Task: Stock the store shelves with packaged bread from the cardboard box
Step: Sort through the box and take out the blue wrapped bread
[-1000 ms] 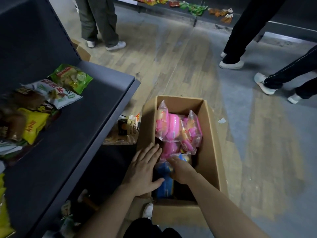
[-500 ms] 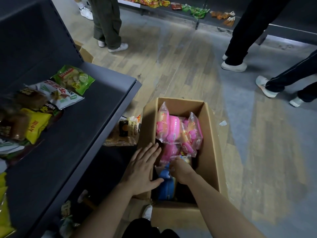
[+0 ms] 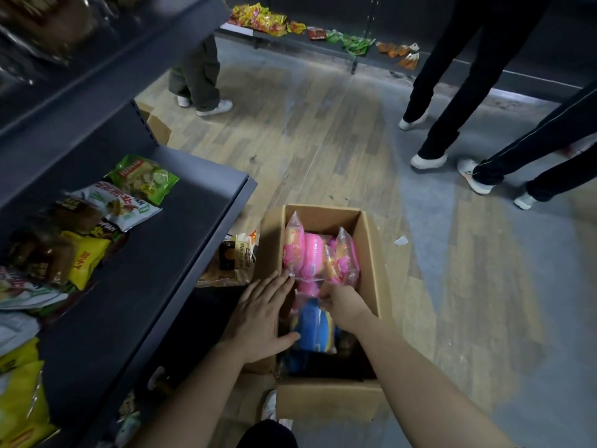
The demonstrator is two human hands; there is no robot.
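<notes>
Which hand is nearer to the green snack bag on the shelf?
Left. The left hand lies flat on the cardboard box's left wall, below-right of the green snack bag; the right hand, farther right, pinches a blue bread package.

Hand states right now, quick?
Left hand: open, fingers straight, resting on left wall of the cardboard box.
Right hand: closed, pinching the blue bread pack by its wrapper.

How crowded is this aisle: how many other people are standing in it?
3, each seen only as legs: olive trousers beyond the left shelving, black trousers at upper right, dark striped trousers at the right edge. More may stand outside the frame.
</notes>
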